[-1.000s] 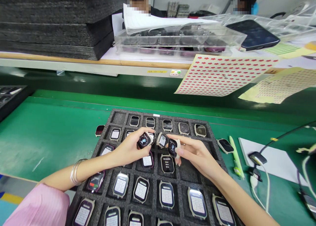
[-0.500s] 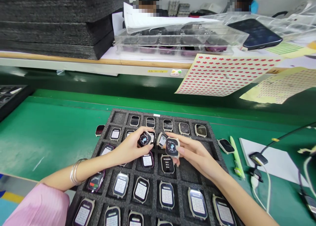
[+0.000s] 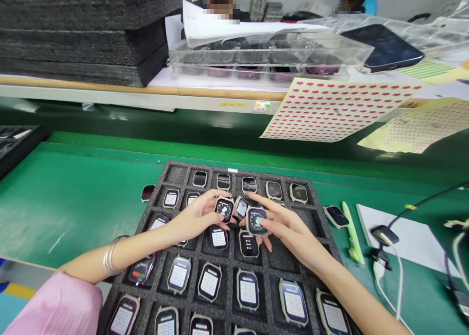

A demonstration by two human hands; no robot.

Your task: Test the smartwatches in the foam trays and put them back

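My left hand grips a strapless smartwatch by its edges, its lit round dial facing up. Beside it, my right hand is closed on a second smartwatch, with the thumb at the screen's right side and a similar dial lit. Both are held over a black foam tray, whose compartments hold several more watch bodies. Between my hands a watch sits tilted in the tray. Just below lies a watch showing a short list, and left of that a purple-rimmed one.
Outside the tray, one watch lies left and another right, by a green pen. Cables and a black connector cross white paper. A shelf behind carries foam stacks, clear plastic trays and a phone.
The watch in my left hand has turned to face up more squarely and shifted slightly right. My right hand's watch has tilted a little, its fingers more spread underneath.
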